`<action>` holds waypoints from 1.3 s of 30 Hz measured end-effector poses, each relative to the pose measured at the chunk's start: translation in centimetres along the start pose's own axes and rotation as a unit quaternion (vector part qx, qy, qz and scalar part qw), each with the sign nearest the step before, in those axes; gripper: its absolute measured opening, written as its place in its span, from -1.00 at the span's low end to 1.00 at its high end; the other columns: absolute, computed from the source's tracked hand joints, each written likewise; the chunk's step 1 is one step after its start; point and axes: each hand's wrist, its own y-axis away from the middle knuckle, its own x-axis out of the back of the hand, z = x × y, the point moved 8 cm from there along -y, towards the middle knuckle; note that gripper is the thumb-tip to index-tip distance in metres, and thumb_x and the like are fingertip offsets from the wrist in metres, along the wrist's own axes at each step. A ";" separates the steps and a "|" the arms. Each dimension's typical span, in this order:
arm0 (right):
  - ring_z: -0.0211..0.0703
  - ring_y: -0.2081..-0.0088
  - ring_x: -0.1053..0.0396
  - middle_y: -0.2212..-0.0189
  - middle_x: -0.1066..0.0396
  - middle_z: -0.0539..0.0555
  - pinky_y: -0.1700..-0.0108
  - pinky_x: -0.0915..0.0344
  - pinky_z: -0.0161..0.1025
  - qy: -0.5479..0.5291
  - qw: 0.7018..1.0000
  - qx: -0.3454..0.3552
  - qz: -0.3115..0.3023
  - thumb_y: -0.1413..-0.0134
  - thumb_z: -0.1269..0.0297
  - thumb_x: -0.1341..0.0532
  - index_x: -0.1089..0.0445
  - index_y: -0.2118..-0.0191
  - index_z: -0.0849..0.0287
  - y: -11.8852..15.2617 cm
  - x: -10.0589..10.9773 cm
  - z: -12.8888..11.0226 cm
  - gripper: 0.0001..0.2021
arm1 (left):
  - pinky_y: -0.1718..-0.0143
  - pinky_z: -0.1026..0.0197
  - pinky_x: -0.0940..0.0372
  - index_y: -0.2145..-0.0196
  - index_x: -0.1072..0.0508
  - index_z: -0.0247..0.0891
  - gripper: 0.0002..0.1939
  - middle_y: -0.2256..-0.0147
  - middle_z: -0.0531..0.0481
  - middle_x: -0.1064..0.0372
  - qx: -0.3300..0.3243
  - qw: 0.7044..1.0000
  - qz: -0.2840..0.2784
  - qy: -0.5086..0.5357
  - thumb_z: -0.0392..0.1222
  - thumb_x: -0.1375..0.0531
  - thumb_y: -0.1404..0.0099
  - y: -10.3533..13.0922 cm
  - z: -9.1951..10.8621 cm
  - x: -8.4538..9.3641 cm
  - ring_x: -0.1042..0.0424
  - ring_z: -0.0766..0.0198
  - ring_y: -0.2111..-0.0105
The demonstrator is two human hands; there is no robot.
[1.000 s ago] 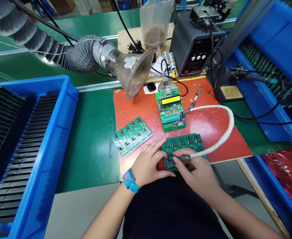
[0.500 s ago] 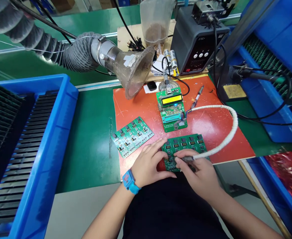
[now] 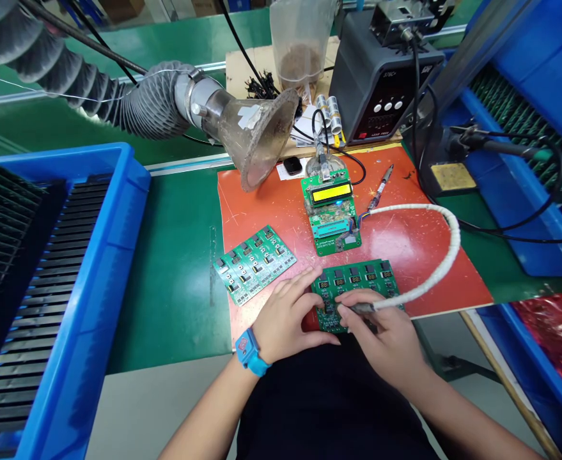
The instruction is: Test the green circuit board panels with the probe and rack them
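On the red mat lies a green circuit board [image 3: 355, 276] with several small digit displays. My left hand [image 3: 285, 313], with a blue wrist strap, has its fingers spread and touches the board's left edge. In my right hand [image 3: 381, 332] is the grey end of a white-wrapped cable [image 3: 448, 255], pinched and held against the board; its tip is hidden by the fingers. The cable runs to a green programmer board [image 3: 331, 220] with a lit yellow screen. A second circuit board [image 3: 256, 265] lies tilted to the left of my left hand.
A blue bin [image 3: 127, 172] with black slotted racks stands at left. A fume funnel [image 3: 261, 134] hangs over the mat's back edge. Behind are a dark soldering station [image 3: 381, 83] and a plastic jug [image 3: 302, 45]. A pen [image 3: 381, 185] and blue bins [image 3: 501, 217] are at right.
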 end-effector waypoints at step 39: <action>-0.21 0.42 -0.48 0.31 -0.46 0.07 0.44 -0.44 -0.33 -0.012 1.000 -0.024 0.010 -0.25 0.29 -0.19 -0.40 0.24 0.16 0.0 0.0 0.3 -0.92 | -0.06 -0.16 -0.30 0.13 -0.37 -0.22 -0.35 -0.21 -0.34 -0.20 0.014 1.000 0.002 -0.015 0.31 -0.35 -0.01 0.1 0.2 0.0 -0.26 -0.15 -0.19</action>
